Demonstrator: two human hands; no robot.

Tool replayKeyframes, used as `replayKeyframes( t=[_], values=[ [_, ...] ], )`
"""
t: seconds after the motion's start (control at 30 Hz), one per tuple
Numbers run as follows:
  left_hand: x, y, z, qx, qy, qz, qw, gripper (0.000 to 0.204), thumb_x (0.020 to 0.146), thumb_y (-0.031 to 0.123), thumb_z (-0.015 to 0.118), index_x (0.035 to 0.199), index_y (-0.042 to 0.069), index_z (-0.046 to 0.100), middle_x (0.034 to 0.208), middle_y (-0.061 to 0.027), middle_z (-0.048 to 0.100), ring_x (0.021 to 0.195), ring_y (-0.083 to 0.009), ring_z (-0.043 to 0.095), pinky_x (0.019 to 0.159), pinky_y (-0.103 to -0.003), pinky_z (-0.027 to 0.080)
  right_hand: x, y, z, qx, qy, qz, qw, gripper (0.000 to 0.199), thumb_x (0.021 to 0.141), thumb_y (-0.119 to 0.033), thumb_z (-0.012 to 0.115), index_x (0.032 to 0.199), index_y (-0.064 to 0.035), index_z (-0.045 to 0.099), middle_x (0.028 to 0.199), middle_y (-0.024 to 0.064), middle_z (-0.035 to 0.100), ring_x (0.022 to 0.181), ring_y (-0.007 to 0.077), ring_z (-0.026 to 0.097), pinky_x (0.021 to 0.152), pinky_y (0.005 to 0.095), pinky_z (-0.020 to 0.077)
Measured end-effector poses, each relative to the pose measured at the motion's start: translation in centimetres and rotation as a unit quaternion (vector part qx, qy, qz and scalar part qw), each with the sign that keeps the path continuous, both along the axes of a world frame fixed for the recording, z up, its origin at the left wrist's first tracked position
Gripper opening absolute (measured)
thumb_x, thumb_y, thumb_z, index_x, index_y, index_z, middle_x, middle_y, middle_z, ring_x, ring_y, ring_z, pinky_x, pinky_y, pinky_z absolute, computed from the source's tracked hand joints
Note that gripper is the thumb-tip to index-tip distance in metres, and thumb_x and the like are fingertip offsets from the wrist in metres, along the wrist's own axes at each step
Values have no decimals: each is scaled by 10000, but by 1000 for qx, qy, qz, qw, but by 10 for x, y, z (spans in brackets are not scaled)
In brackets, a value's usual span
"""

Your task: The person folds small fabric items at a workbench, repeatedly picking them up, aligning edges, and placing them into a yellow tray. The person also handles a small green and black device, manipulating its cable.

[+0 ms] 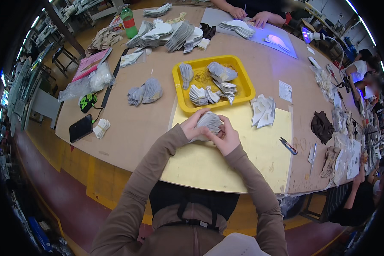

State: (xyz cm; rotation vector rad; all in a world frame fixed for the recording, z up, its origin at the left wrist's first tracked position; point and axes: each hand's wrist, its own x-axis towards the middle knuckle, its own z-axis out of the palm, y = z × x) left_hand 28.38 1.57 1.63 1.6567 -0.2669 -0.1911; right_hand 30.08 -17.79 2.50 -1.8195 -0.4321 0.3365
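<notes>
My left hand (pixel 193 125) and my right hand (pixel 227 137) are both closed around a fanned stack of grey-white cut pieces (pixel 209 121), just above the pale yellow sheet (pixel 226 164). The fingers partly hide the stack's underside. Right beyond my hands stands a yellow plastic tray (pixel 246 82). Inside it lie several bundles of similar pieces (pixel 222 73) and loose rubber bands (pixel 202 78). Beside the tray, on the right, a small spread of flat white-grey pieces (pixel 263 110) rests on the sheet. To the left sits another grey bundle (pixel 145 91).
Scissor-like snips (pixel 288 146), a dark cloth (pixel 322 127) and a paper label (pixel 285 91) lie at right. On the left are a phone (pixel 81 128) and a white bundle (pixel 101 128). Large stacks (pixel 170 35) and a green bottle (pixel 128 21) stand farther back. Another person's hands (pixel 260 18) work across the table.
</notes>
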Motion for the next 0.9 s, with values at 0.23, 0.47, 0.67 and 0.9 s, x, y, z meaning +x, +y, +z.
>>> replayKeyframes(
  t=[0.23, 0.47, 0.67, 0.9],
  values=[
    [-5, 6, 28, 22, 60, -44, 997, 893, 736, 321, 802, 1415, 40, 296, 1267, -137, 500, 1175, -224, 495, 1000, -318, 394, 0, -2, 2, 5, -66, 2, 998, 542, 819, -202, 722, 1260, -11, 471, 753, 44, 591, 589, 77, 544, 549, 224, 472],
    [-10, 21, 35, 104, -32, -48, 993, 809, 715, 196, 813, 1378, 67, 369, 1248, -100, 525, 1145, -208, 524, 979, -333, 422, 10, -10, 17, 25, -155, -42, 987, 397, 874, -52, 612, 1259, -10, 523, 799, 47, 621, 621, 81, 547, 579, 218, 463],
    [-24, 83, 44, 77, 80, -30, 993, 734, 736, 168, 781, 1360, 49, 412, 1247, -85, 536, 1107, -181, 549, 954, -322, 445, 29, -1, 35, -45, -379, -65, 922, 375, 812, -53, 667, 1175, -15, 580, 1006, 122, 628, 881, 226, 601, 767, 316, 489],
    [-20, 136, 3, 151, -85, 172, 970, 606, 737, 195, 759, 1275, 55, 517, 1190, -82, 559, 1084, -205, 535, 930, -333, 442, 66, 45, 20, -185, -431, -31, 883, 365, 775, -217, 712, 1093, -58, 628, 1101, 108, 617, 1166, 306, 472, 1011, 461, 347]
  ],
)
